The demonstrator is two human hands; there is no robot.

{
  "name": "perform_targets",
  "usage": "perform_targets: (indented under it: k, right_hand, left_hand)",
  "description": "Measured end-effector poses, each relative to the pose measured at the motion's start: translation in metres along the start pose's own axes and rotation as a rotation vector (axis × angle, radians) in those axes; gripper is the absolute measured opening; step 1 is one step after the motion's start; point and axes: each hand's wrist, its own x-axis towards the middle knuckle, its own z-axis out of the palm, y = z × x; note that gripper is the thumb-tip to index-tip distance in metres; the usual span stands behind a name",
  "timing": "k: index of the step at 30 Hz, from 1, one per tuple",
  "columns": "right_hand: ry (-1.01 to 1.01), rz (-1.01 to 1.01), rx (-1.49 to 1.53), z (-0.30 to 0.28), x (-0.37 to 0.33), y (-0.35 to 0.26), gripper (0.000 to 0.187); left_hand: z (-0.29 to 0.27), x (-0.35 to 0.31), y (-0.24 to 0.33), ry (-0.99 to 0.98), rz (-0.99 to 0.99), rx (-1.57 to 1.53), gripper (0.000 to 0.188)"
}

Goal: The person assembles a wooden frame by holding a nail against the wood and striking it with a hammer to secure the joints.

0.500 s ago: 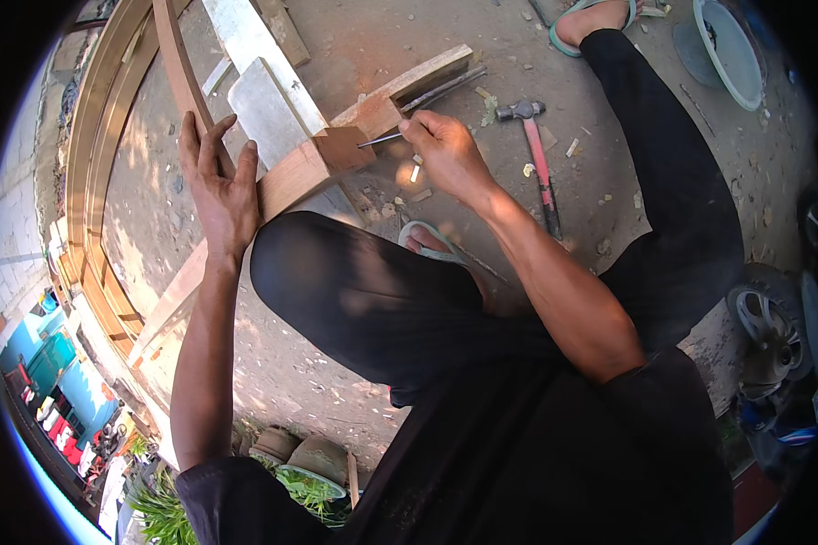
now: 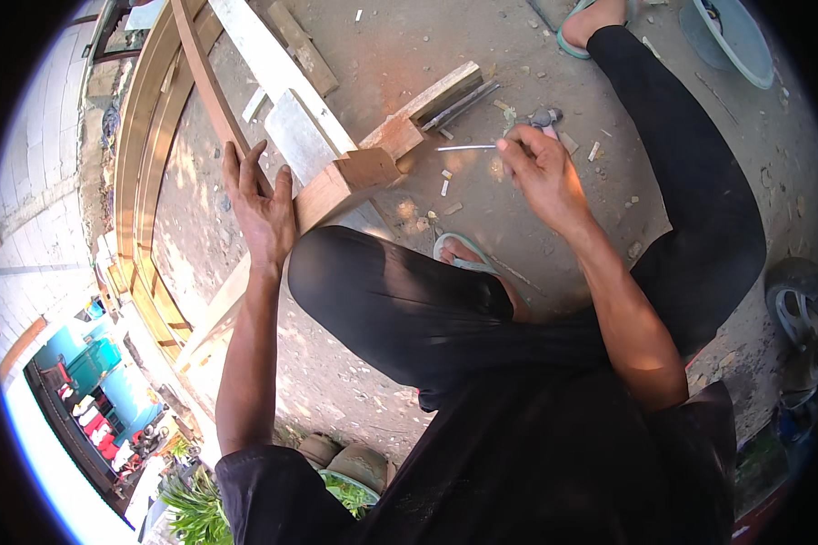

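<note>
My left hand [image 2: 262, 213] lies spread on the corner of a wooden frame, its fingers stretched along a narrow wooden slat [image 2: 211, 91] and its palm against a thick wooden beam [image 2: 323, 198]. The beam's squared end rests just past my bent knee. To the right of that end, my right hand [image 2: 547, 177] is closed on a thin silvery metal rod [image 2: 466, 147], which points left toward the beam with a gap between them. What the rod's other end looks like is hidden in my fingers. Behind this hand lies a hammer [image 2: 545, 116], mostly covered.
A pale board [image 2: 264, 54] and a flat grey piece [image 2: 300, 132] run under the beam. A short wooden offcut [image 2: 445, 91] sits beyond it. Long curved timbers [image 2: 136, 163] stand at left. A pale basin [image 2: 741, 50] is at far right. Wood chips litter the ground.
My right hand has drawn the rod back to the right, away from the beam's end, and now covers most of the hammer. My left hand stays on the frame. The whole view has shifted.
</note>
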Motion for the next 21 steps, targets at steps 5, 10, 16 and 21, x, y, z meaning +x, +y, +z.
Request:
perform_targets:
  k: [5, 10, 16, 21]
  right_hand:
    - [-0.055, 0.189, 0.270, -0.004, -0.044, 0.030, 0.021]
    - [-0.268, 0.335, 0.687, -0.024, -0.058, -0.014, 0.017]
    - [-0.435, 0.216, 0.567, 0.019, -0.064, -0.038, 0.018]
    - [-0.426, 0.220, 0.509, 0.003, -0.075, -0.013, 0.016]
  left_hand:
    - [-0.021, -0.019, 0.073, 0.266, 0.000, -0.038, 0.038]
    - [-0.008, -0.074, 0.205, 0.046, -0.265, -0.534, 0.030]
    - [0.033, -0.123, 0.193, -0.035, -0.424, -1.006, 0.029]
    - [0.009, -0.099, 0.195, -0.078, -0.161, -0.693, 0.027]
